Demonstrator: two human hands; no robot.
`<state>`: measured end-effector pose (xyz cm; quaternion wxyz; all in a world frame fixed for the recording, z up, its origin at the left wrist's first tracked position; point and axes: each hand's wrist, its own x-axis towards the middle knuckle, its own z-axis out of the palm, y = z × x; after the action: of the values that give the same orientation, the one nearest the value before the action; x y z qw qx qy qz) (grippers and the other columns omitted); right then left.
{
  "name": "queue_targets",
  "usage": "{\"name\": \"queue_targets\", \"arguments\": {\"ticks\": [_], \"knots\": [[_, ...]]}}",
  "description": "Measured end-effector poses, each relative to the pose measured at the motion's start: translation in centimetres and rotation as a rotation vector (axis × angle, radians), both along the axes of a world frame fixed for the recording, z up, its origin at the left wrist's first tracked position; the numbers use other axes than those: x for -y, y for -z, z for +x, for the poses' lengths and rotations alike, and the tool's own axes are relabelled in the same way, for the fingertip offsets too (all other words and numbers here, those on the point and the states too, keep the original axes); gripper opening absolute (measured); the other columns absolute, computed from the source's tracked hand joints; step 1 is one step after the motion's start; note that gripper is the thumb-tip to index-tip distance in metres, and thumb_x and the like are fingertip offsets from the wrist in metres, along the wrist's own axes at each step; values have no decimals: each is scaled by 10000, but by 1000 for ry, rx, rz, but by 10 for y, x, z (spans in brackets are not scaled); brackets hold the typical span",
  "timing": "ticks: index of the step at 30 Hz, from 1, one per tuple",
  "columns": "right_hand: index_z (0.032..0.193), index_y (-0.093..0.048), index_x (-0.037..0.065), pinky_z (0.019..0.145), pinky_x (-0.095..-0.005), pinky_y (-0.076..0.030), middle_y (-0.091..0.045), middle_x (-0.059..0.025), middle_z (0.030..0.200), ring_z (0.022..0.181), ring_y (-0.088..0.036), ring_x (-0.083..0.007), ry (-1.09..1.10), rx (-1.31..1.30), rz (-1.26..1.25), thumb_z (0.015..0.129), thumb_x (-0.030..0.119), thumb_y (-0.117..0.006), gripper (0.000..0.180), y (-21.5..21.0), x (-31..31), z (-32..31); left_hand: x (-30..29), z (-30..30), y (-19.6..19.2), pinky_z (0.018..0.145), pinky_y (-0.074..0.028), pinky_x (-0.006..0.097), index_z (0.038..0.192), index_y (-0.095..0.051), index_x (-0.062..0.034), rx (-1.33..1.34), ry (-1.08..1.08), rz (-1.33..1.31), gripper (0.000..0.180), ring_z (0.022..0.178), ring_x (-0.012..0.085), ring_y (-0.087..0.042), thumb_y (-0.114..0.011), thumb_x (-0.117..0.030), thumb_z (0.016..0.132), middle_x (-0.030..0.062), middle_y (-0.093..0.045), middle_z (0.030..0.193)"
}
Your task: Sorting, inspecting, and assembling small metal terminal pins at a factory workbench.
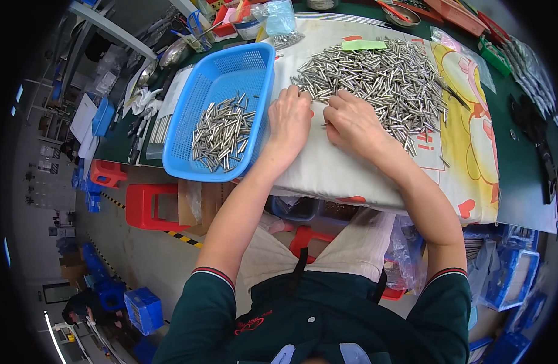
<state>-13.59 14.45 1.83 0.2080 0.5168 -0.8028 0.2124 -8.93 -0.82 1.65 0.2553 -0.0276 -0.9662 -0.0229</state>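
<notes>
A large pile of short, shiny metal pins (382, 82) is spread over a printed cloth (318, 173) on the table. At the near left edge of the pile, my left hand (290, 115) rests beside the basket with its fingers curled down; whatever is under them is hidden. My right hand (353, 121) is closed at the pile's near edge, and the tip of a metal pin seems to show by its thumb. To the left stands a blue perforated plastic basket (171, 130) with a smaller heap of similar pins inside. A green paper slip (364, 45) lies on the pile's far side.
Scissors and small tools stand in a holder (199, 41) at the back left. A metal bowl (402, 16) sits at the far edge. Dark gloves (530, 124) lie at the right. Red stools (146, 206) and blue crates (513, 276) are on the floor around the table.
</notes>
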Motion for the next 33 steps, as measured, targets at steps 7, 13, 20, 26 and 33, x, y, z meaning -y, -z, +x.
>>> {"name": "queue_targets", "arguments": {"ticks": [7, 13, 20, 26, 33], "knots": [[817, -622, 28, 547, -286, -434, -559, -48, 658, 610, -525, -165, 12, 374, -458, 717, 54, -661, 111, -8, 0, -6, -12, 4, 9, 688, -474, 213, 984, -587, -5, -62, 338, 1380, 133, 769, 68, -571, -598, -90, 883, 27, -612, 912], [828, -621, 19, 530, -246, -426, -584, -41, 713, 617, -533, -122, 13, 471, -563, 739, 26, -654, 95, -7, 2, -2, -17, 11, 4, 761, -495, 231, 984, -581, 13, -83, 444, 1409, 104, 825, 90, -596, -562, -29, 891, 40, -620, 911], [807, -651, 32, 517, -274, -443, -604, -46, 690, 621, -552, -166, -23, 413, -612, 710, 22, -669, 100, -9, 6, 1, -15, 15, 1, 745, -499, 236, 973, -600, 19, -142, 431, 1371, 102, 815, 110, -618, -566, -9, 881, 55, -628, 879], [814, -662, 32, 516, -277, -446, -617, -46, 703, 616, -553, -167, -30, 409, -624, 703, 9, -674, 114, -9, 7, 4, -15, 15, 4, 694, -481, 214, 985, -638, -30, -185, 423, 1332, 115, 794, 74, -581, -588, -54, 883, 14, -629, 896], [820, -666, 33, 517, -276, -451, -627, -51, 719, 619, -560, -169, -38, 398, -617, 703, 11, -677, 119, -9, 7, 4, -14, 16, 4, 711, -506, 232, 954, -620, 13, -194, 417, 1318, 100, 791, 119, -626, -568, 13, 867, 60, -628, 868]]}}
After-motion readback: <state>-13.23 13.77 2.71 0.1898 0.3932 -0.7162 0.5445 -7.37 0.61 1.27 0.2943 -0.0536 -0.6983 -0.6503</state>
